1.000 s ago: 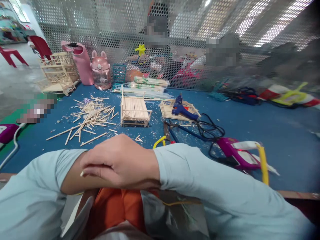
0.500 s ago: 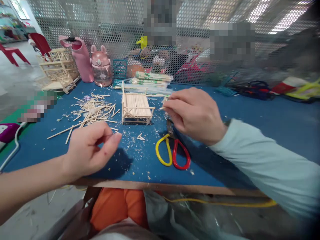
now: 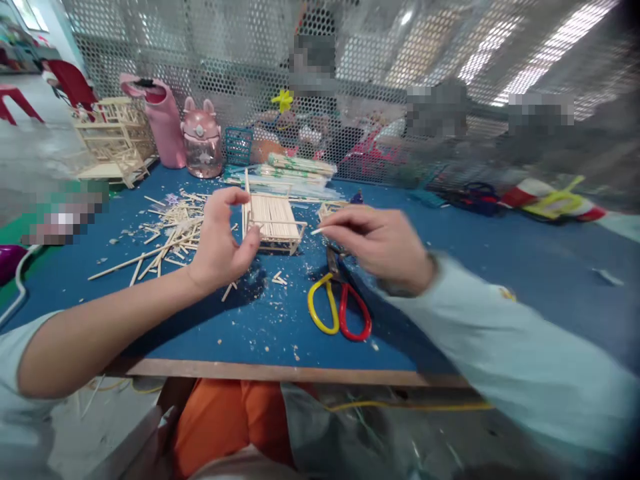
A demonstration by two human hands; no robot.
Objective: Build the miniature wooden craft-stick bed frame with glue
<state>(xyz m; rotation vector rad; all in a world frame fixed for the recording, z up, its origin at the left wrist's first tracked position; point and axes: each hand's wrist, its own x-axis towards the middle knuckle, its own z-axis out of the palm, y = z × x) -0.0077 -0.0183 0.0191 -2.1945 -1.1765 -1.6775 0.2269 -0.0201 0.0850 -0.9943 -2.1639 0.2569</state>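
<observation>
A small bed-like frame of wooden sticks (image 3: 274, 217) stands on the blue table. My left hand (image 3: 223, 237) is at its left side, thumb and index finger apart, with nothing seen between them. To the right of the frame, my right hand (image 3: 380, 243) pinches a short pale stick (image 3: 318, 231) between thumb and fingertips. Below that hand lie scissors with one yellow and one red handle (image 3: 345, 300), their dark blades pointing away from me. A little stick piece (image 3: 330, 211) shows just behind my right fingertips.
Loose sticks (image 3: 173, 233) are heaped on the left. Behind them stand a pink bottle (image 3: 167, 123), a clear rabbit-eared bottle (image 3: 203, 143) and a larger stick model (image 3: 115, 140). Packs of sticks (image 3: 300, 168) lie near the perforated metal screen (image 3: 240, 60).
My left hand has moved up and right to the stick frame, its thumb and index finger opening wider. My right hand has shifted slightly down and left, still pinching the stick.
</observation>
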